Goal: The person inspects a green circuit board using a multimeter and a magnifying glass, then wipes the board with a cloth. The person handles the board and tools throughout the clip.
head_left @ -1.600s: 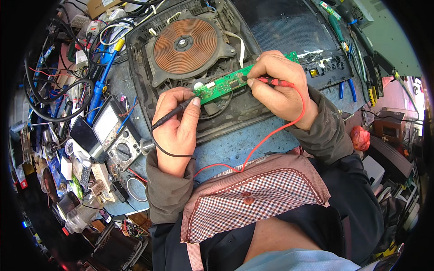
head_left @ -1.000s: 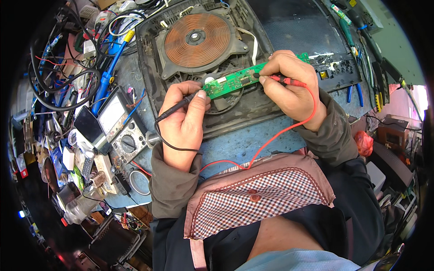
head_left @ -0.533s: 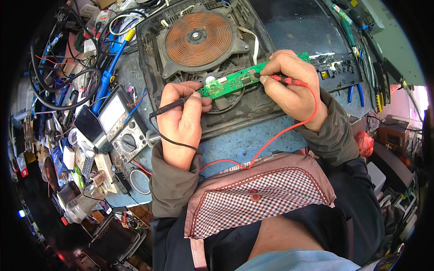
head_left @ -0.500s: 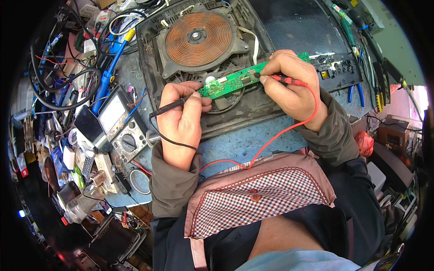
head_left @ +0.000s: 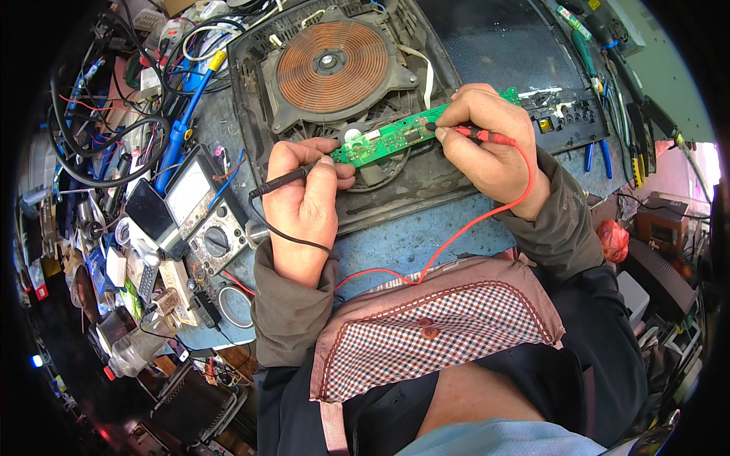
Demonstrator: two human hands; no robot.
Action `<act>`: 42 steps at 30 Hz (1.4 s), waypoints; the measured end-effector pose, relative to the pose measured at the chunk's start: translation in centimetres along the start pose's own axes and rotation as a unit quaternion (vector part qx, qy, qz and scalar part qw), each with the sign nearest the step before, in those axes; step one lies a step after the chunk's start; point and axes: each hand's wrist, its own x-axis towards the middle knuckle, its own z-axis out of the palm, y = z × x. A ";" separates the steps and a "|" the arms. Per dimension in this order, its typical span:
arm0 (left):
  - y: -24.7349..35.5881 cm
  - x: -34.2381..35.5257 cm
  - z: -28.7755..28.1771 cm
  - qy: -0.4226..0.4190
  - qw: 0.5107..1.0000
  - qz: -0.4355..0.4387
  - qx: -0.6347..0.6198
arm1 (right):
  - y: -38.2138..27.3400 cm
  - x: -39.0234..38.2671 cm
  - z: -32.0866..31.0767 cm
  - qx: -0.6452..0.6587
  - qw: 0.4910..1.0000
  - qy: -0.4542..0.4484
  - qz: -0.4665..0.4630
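Between my hands runs a long green circuit board (head_left: pixel 395 139), tilted up to the right above the dark cooker housing. My left hand (head_left: pixel 304 190) is closed round a black test probe (head_left: pixel 283 181), its fingertips at the board's left end. A red test probe (head_left: pixel 487 136) sits in my closed right hand (head_left: pixel 494 140), its tip side toward the board's middle; the tip itself is hard to make out. The red lead loops down past my apron. An analog multimeter (head_left: pixel 216 237) lies to the left, its dial facing up. Behind the board is a round copper coil (head_left: pixel 328 64).
A black panel (head_left: pixel 494 53) lies at the back right, beside pliers with blue handles (head_left: pixel 598 157). A blue soldering tool (head_left: pixel 179 133), tangled cables, a tape roll (head_left: pixel 235 305) and a clear bottle (head_left: pixel 131 351) crowd the left. Blue bench top (head_left: pixel 380 239) shows in front.
Almost nothing differs. Both hands, the probes and the board hold nearly the same places, with only a very slight shift of my left hand.
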 end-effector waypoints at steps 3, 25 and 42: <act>0.1 -0.1 0.0 0.001 1.000 0.000 0.010 | 0.0 0.0 0.1 0.001 1.000 0.002 0.000; 0.1 0.0 0.0 -0.006 1.000 0.000 0.016 | -0.1 -0.1 0.2 0.023 1.000 0.019 0.007; 0.0 0.1 -0.1 -0.005 1.000 0.000 0.029 | 0.3 -0.2 0.3 0.026 0.999 0.027 -0.016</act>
